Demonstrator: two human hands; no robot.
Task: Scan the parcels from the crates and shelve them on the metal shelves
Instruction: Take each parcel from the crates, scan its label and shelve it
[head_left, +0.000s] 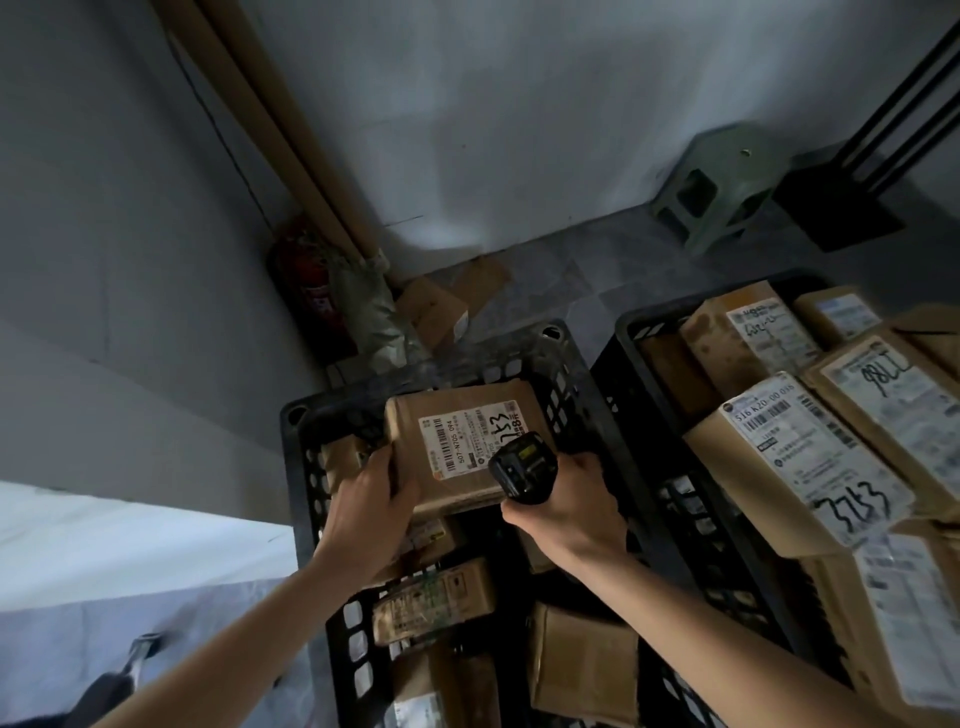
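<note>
My left hand (366, 501) grips the near left edge of a brown cardboard parcel (462, 410) with a white barcode label, held over the left black crate (566, 374). My right hand (566, 506) holds a black handheld scanner (524, 467), its head over the parcel's near right corner, close to the label. Several more brown parcels lie lower in this crate. The right black crate (631, 322) is piled with labelled parcels, one (795, 457) marked 3753 in black pen.
A grey wall stands close behind the crates. A red fire extinguisher (309, 286) and cardboard tubes lean in the corner at left. A green plastic stool (722, 192) and a black metal stand (841, 208) sit on the floor at the back right.
</note>
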